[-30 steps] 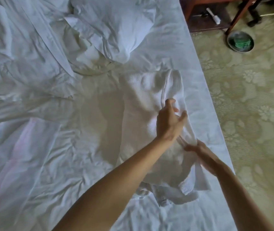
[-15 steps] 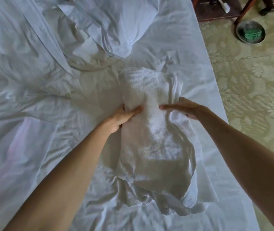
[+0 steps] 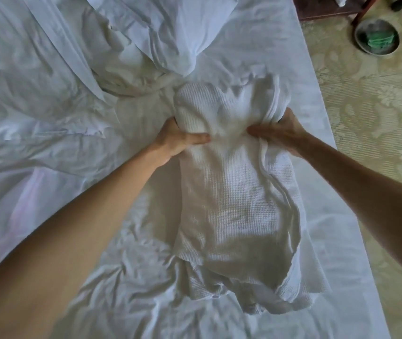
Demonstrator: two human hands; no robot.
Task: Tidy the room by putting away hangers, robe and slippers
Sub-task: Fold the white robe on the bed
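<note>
A white waffle-weave robe point(image 3: 234, 196) lies partly folded in a long bundle on the right half of the bed point(image 3: 60, 216). My left hand point(image 3: 178, 138) grips its left side near the far end, thumb on top of the cloth. On the opposite side, my right hand point(image 3: 278, 132) clutches the fabric at the same height, bunching it between both hands. The robe's near end hangs in loose, crumpled folds. No hangers or slippers are in view.
A white pillow point(image 3: 161, 28) and a rumpled duvet point(image 3: 24, 69) fill the far and left parts of the bed. The bed's right edge runs beside patterned carpet point(image 3: 378, 118). A round bin point(image 3: 377, 40) with green contents and a dark wooden table point(image 3: 327, 8) stand at the top right.
Both hands moved from the robe's near right edge to its far end and closed on either side of it. The cloth between them has bunched up.
</note>
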